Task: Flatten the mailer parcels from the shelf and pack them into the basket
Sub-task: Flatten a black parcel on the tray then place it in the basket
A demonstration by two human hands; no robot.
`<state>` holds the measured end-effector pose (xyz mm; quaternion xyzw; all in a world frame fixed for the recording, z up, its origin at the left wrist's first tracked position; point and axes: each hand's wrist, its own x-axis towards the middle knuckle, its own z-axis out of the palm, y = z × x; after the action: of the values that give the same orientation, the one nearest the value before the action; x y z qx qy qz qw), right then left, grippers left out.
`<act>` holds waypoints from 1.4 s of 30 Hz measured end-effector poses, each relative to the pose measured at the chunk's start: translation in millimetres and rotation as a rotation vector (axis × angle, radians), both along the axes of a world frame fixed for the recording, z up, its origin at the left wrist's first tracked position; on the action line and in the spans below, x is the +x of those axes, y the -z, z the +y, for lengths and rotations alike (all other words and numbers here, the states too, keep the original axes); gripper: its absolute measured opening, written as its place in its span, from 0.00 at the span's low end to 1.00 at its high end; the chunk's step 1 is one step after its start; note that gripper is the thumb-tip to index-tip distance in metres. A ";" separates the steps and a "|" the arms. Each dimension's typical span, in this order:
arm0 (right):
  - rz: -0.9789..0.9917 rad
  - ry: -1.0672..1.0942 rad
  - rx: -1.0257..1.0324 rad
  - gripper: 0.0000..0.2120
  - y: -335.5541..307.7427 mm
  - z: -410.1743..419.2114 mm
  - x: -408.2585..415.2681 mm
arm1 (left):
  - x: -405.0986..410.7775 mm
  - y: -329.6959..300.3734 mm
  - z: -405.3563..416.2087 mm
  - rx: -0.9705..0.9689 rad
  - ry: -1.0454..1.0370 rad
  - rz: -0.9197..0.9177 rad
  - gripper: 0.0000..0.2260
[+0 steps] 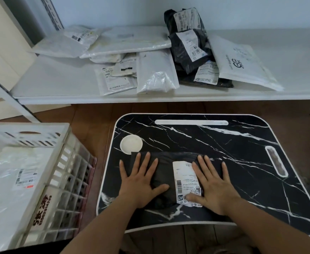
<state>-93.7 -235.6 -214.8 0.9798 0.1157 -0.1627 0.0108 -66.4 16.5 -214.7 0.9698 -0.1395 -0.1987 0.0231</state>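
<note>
Hands (178, 184) flat, partly covering black mailer (164, 173).

Soft, even daylight fills the scene, fairly bright on the white shelf (58, 79) and dimmer toward the floor. Shadows are faint and diffuse, darkest under the shelf's front edge. The glossy black desk (242, 162) shows a mild sheen near its far edge, and clear plastic in the basket (66, 143) glints. Wide-angle distortion bows the desk's edges; corners look soft, and label print is blurred.
</note>
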 end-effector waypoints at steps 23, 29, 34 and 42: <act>0.546 1.133 1.314 0.24 -91.5 79.5 10.5 | -8.6 -57.7 15.3 -1.369 -1.187 0.589 0.47; 0.456 0.922 1.356 0.26 -139.1 122.7 38.7 | 13.0 -102.5 68.4 -1.396 -0.879 0.606 0.18; 0.234 0.745 1.423 0.14 -157.4 191.0 69.7 | 31.3 -129.2 145.1 -1.504 -0.881 0.335 0.28; 0.151 0.570 1.270 0.09 -135.7 283.1 108.6 | 17.8 -101.8 334.1 -1.780 -1.658 -0.051 0.16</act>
<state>14.8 47.5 -79.1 0.7746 -0.0725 -0.1279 -0.6152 -48.6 350.5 -112.8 0.4137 0.4347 0.0605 0.7976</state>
